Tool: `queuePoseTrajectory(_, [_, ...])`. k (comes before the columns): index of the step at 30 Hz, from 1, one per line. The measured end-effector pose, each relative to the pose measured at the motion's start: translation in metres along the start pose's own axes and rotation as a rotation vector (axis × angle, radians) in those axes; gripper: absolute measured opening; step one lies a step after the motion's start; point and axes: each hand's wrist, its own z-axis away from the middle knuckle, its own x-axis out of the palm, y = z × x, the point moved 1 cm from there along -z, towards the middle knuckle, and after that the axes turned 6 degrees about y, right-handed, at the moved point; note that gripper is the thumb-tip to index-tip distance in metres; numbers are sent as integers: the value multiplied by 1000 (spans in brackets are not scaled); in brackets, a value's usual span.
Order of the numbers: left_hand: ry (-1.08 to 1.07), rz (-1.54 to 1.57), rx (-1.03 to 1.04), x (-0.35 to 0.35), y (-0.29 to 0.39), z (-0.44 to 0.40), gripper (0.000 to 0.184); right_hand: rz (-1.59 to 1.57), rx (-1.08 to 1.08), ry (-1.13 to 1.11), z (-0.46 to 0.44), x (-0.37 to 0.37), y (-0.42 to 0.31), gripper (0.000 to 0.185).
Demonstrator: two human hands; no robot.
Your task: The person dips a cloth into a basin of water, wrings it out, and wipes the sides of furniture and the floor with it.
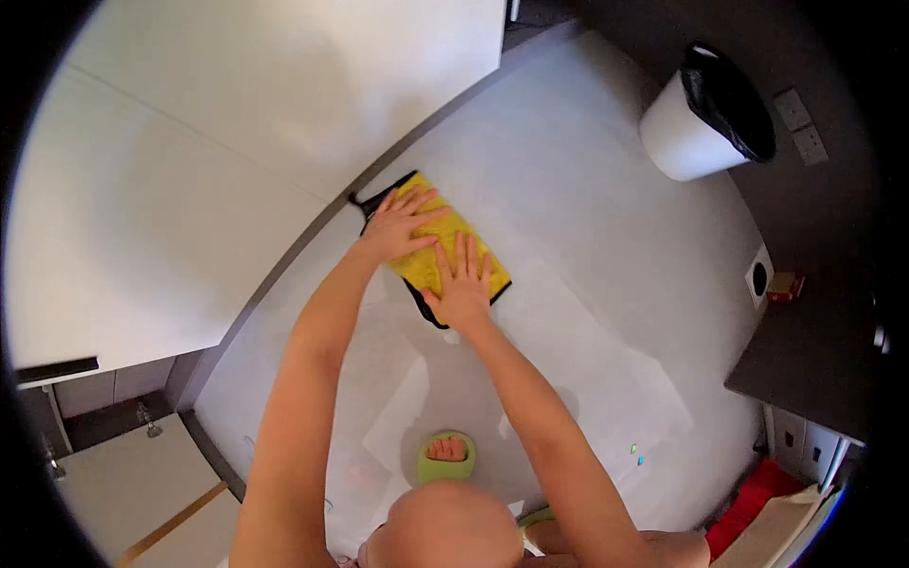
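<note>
A yellow cleaning cloth (pixel 437 221) with a dark border and dark underside lies spread on the pale floor (pixel 568 237), one corner close to the base of the white cabinet. My left hand (pixel 400 225) presses flat on its upper left part, fingers spread. Lower down, my right hand (pixel 461 284) rests flat on the cloth's near part, fingers also apart. Part of the cloth's dark edge shows folded or turned at the left and the near corner. Both arms reach forward from the bottom of the view.
White cabinet doors (pixel 208 170) rise at the left, above a grey plinth. A white bin (pixel 686 133) with a black liner stands at the upper right. A green slipper (pixel 445 466) with a foot in it is below. Two tiny coloured bits (pixel 640 461) lie on the floor.
</note>
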Motion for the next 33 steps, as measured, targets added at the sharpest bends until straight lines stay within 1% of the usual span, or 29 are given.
queuePoseTrajectory(1, [28,5,-99,0,-15,22,59,-9,-53,-26,-7,0,-11,86])
queuePoseTrajectory(2, [57,9,-197,1,-20,45,60,-9,-66,-32,-7,0,-14,86])
queuePoseTrajectory(4, [96,34,-382,2,-25,99,62,-16,-289,-186,-9,6,-28,80])
queuePoseTrajectory(5, [149,28,-438,9,-20,122,63,-17,-295,-186,-8,6,-29,80])
queuePoseTrajectory(6, [203,21,-492,18,-12,141,65,-29,-418,-201,-6,3,-30,77])
queuePoseTrajectory(7, [206,18,-494,27,3,155,65,-41,-540,-215,-6,1,-28,75])
queuePoseTrajectory(8, [251,-24,-586,36,21,166,65,-43,-541,-215,-4,0,-22,75])
queuePoseTrajectory(9, [295,-68,-679,42,35,174,66,-106,-638,-156,-1,-3,-14,74])
queuePoseTrajectory(10, [290,-70,-677,43,48,174,66,-171,-730,-96,3,-5,-5,73])
queuePoseTrajectory(12, [341,-70,-615,46,73,164,68,-181,-687,-89,18,-9,19,73])
queuePoseTrajectory(13, [290,-81,-565,43,76,151,68,-188,-653,-84,28,-10,31,73])
queuePoseTrajectory(14, [289,-76,-564,39,73,133,68,-186,-650,-87,40,-11,39,73])
queuePoseTrajectory(16, [262,0,-275,30,65,84,68,-123,-437,-24,58,-14,56,71])
queuePoseTrajectory(17, [234,-1,-204,24,57,61,67,-122,-438,-27,59,-13,54,71])
queuePoseTrajectory(18, [204,-1,-130,20,50,40,66,-64,-317,8,60,-13,52,72])
queuePoseTrajectory(19, [205,-2,-129,18,42,27,66,-6,-198,45,57,-13,48,74])
queuePoseTrajectory(20, [192,-12,-79,16,34,15,65,-6,-197,48,51,-13,42,74])
queuePoseTrajectory(21, [178,-23,-30,13,25,6,64,13,-122,58,41,-13,36,78])
queuePoseTrajectory(22, [180,-27,-30,11,14,0,64,34,-50,67,30,-14,30,82])
queuePoseTrajectory(26, [149,-59,-59,6,-10,-2,64,3,-13,-18,-5,-21,13,87])
queuePoseTrajectory(28, [163,-28,-202,4,-25,10,65,-9,-99,-165,-17,-29,7,88])
queuePoseTrajectory(29, [189,-44,-225,6,-32,23,65,-13,-96,-160,-20,-29,6,88])
queuePoseTrajectory(30, [184,-53,-226,9,-35,40,65,-5,-198,-183,-21,-26,2,88])
queuePoseTrajectory(31, [194,-58,-288,9,-35,56,66,2,-302,-205,-22,-22,-1,88])
queuePoseTrajectory(32, [203,-61,-348,10,-36,72,66,-8,-304,-201,-22,-18,-4,88])
queuePoseTrajectory(33, [182,-59,-366,9,-34,86,66,-23,-367,-188,-20,-13,-8,89])
